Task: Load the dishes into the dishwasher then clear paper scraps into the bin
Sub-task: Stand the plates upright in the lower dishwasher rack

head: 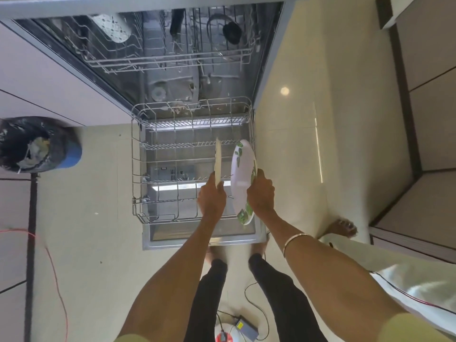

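Observation:
The dishwasher [74,60] stands open with its lower rack [136,169] pulled out over the lowered door. My left hand [212,196] grips a cream plate [218,159] by its near edge, held upright on edge over the rack's right half. My right hand [261,193] grips a white plate with green leaf print [240,174], also upright, just right of the first one at the rack's right side. The upper rack [172,60] holds a patterned white dish [112,28] and a dark utensil [232,30].
A blue bin lined with a black bag [37,144] sits on the floor at the left, with scraps inside. A red wire [53,265] trails over the left floor. Black cables and a small device [243,325] lie by my feet. Cabinets [419,119] stand at the right.

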The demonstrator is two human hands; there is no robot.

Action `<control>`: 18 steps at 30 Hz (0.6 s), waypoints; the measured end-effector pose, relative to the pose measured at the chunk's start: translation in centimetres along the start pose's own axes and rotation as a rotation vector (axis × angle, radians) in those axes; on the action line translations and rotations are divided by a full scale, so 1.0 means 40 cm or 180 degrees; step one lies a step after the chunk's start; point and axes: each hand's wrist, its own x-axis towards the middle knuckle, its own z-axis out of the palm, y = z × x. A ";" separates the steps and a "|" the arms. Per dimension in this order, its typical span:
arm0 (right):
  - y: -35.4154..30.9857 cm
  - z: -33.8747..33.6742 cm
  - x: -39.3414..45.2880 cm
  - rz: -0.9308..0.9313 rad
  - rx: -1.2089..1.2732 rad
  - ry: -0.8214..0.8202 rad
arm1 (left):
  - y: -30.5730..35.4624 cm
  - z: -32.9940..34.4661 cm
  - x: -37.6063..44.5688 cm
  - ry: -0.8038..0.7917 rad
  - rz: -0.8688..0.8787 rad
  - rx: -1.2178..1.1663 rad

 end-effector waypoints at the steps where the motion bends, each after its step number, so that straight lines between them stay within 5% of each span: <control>1: -0.001 0.011 0.005 -0.0013 0.0009 -0.0017 | -0.003 0.002 0.011 0.0010 -0.0019 -0.0003; 12: -0.002 0.096 0.056 -0.0076 -0.0089 -0.0003 | -0.060 0.095 0.026 -0.0222 0.0347 0.0499; 18: 0.035 0.059 0.067 0.0255 0.0182 -0.0180 | -0.065 0.124 -0.002 -0.0265 0.0052 0.0239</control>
